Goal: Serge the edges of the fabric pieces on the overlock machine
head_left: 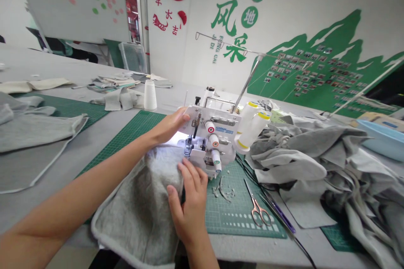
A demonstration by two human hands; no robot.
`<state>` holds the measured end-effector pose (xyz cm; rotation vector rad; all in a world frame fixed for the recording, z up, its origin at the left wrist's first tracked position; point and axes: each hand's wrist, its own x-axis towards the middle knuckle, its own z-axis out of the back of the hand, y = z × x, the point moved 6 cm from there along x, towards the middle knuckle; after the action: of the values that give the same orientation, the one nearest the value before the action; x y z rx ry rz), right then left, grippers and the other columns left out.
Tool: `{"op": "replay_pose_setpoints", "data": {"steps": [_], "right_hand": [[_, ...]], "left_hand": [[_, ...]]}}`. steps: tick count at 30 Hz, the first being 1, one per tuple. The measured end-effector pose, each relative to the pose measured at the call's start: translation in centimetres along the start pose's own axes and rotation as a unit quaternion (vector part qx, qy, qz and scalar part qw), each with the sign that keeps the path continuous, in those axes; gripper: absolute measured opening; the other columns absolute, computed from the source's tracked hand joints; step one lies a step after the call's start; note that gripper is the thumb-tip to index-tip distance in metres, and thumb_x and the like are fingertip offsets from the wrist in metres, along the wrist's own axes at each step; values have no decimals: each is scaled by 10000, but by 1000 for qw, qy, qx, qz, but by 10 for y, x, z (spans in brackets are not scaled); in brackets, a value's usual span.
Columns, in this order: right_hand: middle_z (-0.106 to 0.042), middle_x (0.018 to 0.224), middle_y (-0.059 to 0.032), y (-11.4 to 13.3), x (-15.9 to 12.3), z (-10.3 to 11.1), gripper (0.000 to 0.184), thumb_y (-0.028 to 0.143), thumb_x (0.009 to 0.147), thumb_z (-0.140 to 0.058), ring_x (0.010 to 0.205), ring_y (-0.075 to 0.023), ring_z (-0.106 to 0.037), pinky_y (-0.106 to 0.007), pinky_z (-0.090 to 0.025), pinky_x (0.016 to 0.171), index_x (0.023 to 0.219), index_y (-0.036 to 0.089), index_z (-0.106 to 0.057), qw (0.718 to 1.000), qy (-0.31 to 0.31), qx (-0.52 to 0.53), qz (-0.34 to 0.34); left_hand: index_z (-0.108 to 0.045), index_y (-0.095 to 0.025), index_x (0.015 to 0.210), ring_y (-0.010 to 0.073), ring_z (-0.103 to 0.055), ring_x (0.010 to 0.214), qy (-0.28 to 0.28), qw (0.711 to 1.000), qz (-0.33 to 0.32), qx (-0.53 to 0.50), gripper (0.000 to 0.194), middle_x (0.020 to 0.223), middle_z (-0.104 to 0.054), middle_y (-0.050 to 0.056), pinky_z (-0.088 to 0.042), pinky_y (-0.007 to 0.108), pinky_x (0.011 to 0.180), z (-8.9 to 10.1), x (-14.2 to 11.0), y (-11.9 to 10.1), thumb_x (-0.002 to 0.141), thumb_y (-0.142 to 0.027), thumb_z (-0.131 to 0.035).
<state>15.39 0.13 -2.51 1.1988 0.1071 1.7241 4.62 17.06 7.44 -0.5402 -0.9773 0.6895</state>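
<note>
Grey cloth (135,214) is overhanging the worktop's (240,248) near edge, its long axis running away, far end pointing slightly right, up to the sewing machine (213,141)! The right hand (191,206) is pressing its right side, thumb spread from fingers. Beyond, the left hand (167,128) is touching the machine; whether it's gripping, I can't tell.

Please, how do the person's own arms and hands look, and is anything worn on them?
The left hand and right hand are bare: no gloves, rings, watch or bracelet show. No sleeve shows on the left arm or right arm.
</note>
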Motion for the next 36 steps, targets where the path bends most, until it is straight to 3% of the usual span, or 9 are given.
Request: {"op": "replay_pose_setpoints", "data": {"steps": [3,6,9,13,14,16,21,28,36], "right_hand": [[-550,1427,-134,0,-2,-1,481,229,924,-611,1279,-310,-473,-502,-421,1059,1397,188,-532,1000,-19,-15,8],[-520,1410,-156,-1,-3,-3,502,223,902,-631,1282,-317,-484,-504,-454,1040,1396,201,-545,999,-41,-9,1],[-536,1361,-163,-2,-6,0,549,222,890,-637,1245,-303,-527,-486,-476,1019,1421,196,-503,995,-83,29,-38],[-687,934,-52,-12,-26,-7,216,268,887,-646,809,-208,-646,-317,-536,727,1087,186,-645,967,-84,126,-204],[-666,796,-15,-13,-33,-13,110,285,894,-635,700,-183,-617,-277,-504,637,943,190,-662,957,-56,150,-241],[-591,634,18,-11,-49,-25,220,322,916,-594,585,-156,-546,-239,-425,535,749,190,-649,939,-15,189,-286],[-609,667,-2,-8,-74,-38,318,387,965,-528,609,-160,-532,-237,-412,565,805,176,-704,920,-10,242,-309],[-584,641,10,-2,-73,-35,352,394,974,-511,600,-156,-519,-234,-374,572,731,192,-664,936,14,212,-279],[-536,609,16,-6,-70,-31,329,364,946,-541,577,-148,-476,-228,-367,539,693,181,-646,928,9,238,-287]], "left_hand": [[-560,-168,1308,317,-577,1205,-94,995,-21,40,718,1266,-648,145,-401,495,1066,21,-21,-18,955,-731,-287],[-642,-181,1040,254,-611,1030,-154,976,-76,137,352,1026,-679,88,-455,418,974,29,-62,-46,994,-484,-469],[-659,-196,1055,208,-640,964,19,965,-145,216,176,1008,-709,53,-501,343,883,-3,-102,-58,980,-279,-522],[-617,-211,1278,258,-596,1172,67,950,-172,252,330,1274,-668,86,-460,412,1023,-21,-135,-45,974,-323,-556],[-610,-224,1302,267,-582,1198,69,948,-177,253,354,1312,-650,85,-450,424,1041,-21,-138,-40,970,-340,-565],[-610,-245,1321,274,-570,1219,67,948,-186,248,378,1340,-638,81,-444,435,1057,-20,-139,-33,964,-363,-572],[-621,-254,1318,269,-573,1230,79,955,-190,214,370,1341,-644,76,-445,430,1068,-12,-138,-27,974,-371,-547],[-623,-262,1321,264,-561,1254,78,959,-180,203,367,1354,-641,68,-427,427,1091,-13,-140,-26,973,-350,-548],[-615,-280,1338,271,-551,1269,80,963,-166,198,386,1373,-630,65,-418,439,1095,-14,-139,-21,985,-405,-523]]}}
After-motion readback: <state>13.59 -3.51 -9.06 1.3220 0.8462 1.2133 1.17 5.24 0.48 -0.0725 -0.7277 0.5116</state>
